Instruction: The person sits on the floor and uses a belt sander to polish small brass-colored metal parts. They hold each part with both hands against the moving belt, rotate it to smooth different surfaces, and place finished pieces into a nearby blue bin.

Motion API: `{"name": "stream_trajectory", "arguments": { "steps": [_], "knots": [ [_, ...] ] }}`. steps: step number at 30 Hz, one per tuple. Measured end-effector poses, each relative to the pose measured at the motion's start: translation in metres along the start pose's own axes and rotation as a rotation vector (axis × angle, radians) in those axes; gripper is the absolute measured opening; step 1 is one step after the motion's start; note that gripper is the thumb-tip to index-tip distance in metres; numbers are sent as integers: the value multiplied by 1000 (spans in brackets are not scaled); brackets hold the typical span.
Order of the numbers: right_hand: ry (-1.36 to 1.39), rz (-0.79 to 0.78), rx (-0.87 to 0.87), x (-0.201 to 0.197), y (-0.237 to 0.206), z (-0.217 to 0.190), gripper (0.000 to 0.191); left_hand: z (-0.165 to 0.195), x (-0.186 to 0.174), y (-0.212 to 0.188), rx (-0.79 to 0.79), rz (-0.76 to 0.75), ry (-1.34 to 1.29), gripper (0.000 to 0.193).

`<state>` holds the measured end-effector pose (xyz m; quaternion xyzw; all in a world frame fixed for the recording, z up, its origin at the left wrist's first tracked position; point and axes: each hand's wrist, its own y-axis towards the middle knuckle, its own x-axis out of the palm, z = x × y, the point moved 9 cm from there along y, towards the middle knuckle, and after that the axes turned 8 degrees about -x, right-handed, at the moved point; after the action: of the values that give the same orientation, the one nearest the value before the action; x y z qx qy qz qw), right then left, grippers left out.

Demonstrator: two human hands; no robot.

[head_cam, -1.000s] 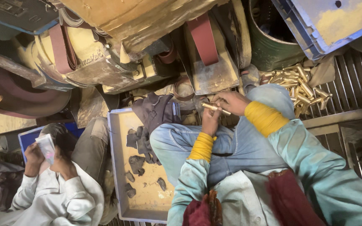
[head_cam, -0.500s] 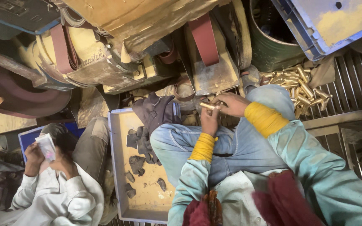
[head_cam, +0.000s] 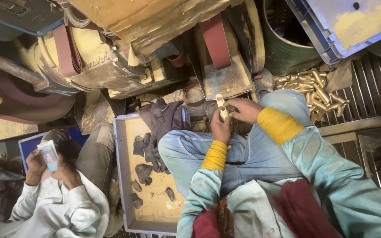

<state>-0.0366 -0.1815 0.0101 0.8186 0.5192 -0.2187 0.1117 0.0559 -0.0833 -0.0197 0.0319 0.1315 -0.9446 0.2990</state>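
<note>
Both arms are stretched forward over the knees, which are covered by blue jeans. The sleeves are pale teal with yellow cuffs, and the wrists are brought close together in front of the sanding machine. A reddish belt is seen on this machine, just beyond the hands.

The left hand is raised with the fingers pointing away from the body. The right hand is turned inward, so that its fingers meet those of the left hand.

A small brass piece is held between the two hands. Its upper end sticks out above the fingers of the left hand, toward the belt. It is gripped by the closed fingers of the left hand, and it is touched by the fingertips of the right hand, which are curled around it. How tightly the right hand presses cannot be told.

To the right of the right hand, well apart, a pile of brass pieces lies on a metal grate. To the left of the left hand, a blue tray with dark scraps is placed, with a dark glove on its far edge. Further left, another person in white is seated, and a small card is held in that person's hands.
</note>
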Motion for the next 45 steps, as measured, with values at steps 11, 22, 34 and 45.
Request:
{"name": "stream_trajectory", "arguments": {
  "steps": [11, 22, 34, 45],
  "knots": [
    [29, 33, 13, -8, -1, -9, 35, 6, 10, -1, 4, -112, -227, 38],
    [-4, -14, 50, 0, 0, 1, 32, -8, 7, 7, -99, -107, -355, 27],
    [-211, -35, 140, -2, -1, -6, 50, -15, 5, 7, -252, -103, -484, 23],
    [-209, 42, 162, -11, -3, -9, 41, -15, 10, 6, -246, -139, -447, 27]
  ]
}}
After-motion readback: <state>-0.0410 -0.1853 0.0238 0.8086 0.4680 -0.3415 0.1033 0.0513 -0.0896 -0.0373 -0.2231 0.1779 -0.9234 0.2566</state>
